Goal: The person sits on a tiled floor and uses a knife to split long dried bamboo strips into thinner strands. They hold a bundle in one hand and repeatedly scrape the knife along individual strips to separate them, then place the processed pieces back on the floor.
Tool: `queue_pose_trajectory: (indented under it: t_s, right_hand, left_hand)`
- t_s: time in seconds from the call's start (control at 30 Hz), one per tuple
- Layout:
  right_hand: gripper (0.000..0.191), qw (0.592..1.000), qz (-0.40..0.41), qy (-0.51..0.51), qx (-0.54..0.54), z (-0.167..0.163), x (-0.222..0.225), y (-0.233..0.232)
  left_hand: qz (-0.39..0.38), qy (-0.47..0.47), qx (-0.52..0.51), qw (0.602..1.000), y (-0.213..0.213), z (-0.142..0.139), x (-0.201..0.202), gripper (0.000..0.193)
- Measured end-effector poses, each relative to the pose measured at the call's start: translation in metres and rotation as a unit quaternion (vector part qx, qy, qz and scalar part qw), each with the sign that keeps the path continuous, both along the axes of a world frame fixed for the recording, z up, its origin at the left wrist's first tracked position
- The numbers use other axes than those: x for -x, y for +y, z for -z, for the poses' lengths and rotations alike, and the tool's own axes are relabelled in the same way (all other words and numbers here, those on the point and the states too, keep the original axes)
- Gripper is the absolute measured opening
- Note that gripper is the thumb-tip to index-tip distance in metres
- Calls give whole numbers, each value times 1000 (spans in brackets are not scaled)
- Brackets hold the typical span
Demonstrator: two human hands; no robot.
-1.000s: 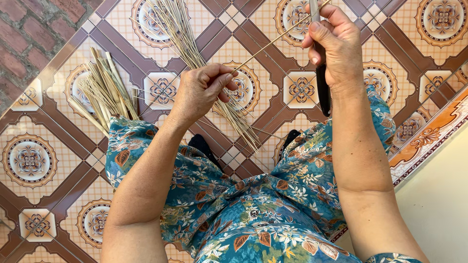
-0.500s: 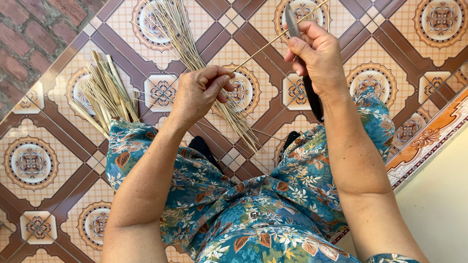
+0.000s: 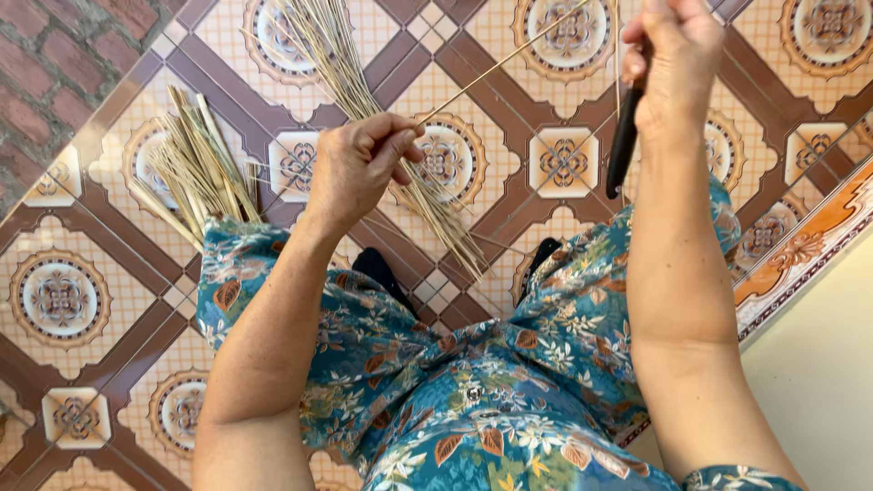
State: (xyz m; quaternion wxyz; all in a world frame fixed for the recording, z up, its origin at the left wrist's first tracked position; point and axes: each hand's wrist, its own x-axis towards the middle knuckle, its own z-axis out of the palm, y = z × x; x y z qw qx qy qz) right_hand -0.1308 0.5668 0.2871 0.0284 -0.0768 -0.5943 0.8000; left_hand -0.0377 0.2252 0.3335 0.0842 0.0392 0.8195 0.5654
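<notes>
1. Above the patterned floor tiles (image 3: 73,300), near their far edge, the left hand (image 3: 359,164) is closed around one end of a thin pale stick (image 3: 496,68) – the fingers pinch it firmly.
2. From this pinch the stick runs up and to the right, toward the right hand (image 3: 673,55).
3. That hand is shut on a dark-handled knife (image 3: 623,145); the handle hangs down below the fist, and the blade I cannot see.
4. Compared with half a second ago, the right hand has risen and moved to the right, now near the top edge of the view, while the left hand has stayed in place – so I judge that a stroke along the stick is ending.
5. Under the left hand lies a long bundle of finished thin sticks (image 3: 364,100) on the tiles.
6. At the left side of the floor, beside the knee of the floral trousers (image 3: 473,382), lies a pile of wider leaf strips (image 3: 195,173).
</notes>
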Motion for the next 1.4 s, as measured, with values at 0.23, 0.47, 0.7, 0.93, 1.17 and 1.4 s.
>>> queue_pose_trajectory:
  t_s: [0.23, 0.47, 0.7, 0.93, 1.17, 1.4]
  right_hand:
    - [57, 988, -131, 72, 31, 11, -25, -17]
    - [78, 977, -172, 97, -84, 2, -30, -39]
    - [45, 965, -119, 153, -174, 24, -14, -23]
    - [7, 984, -8, 172, -43, 5, 0, 13]
    - [84, 982, -164, 57, -73, 3, -45, -43]
    - [74, 987, -133, 75, -52, 11, -23, -39]
  left_hand:
    - [-1, -11, 5, 1000, 0, 3, 8, 16]
    - [5, -46, -58, 997, -3, 4, 9, 18]
    - [15, -85, -83, 993, -10, 6, 10, 19]
    - [15, -83, -68, 994, -18, 2, 12, 20]
    - [10, -95, -79, 992, -13, 4, 14, 20]
    - [18, -104, -93, 990, -14, 5, 12, 21]
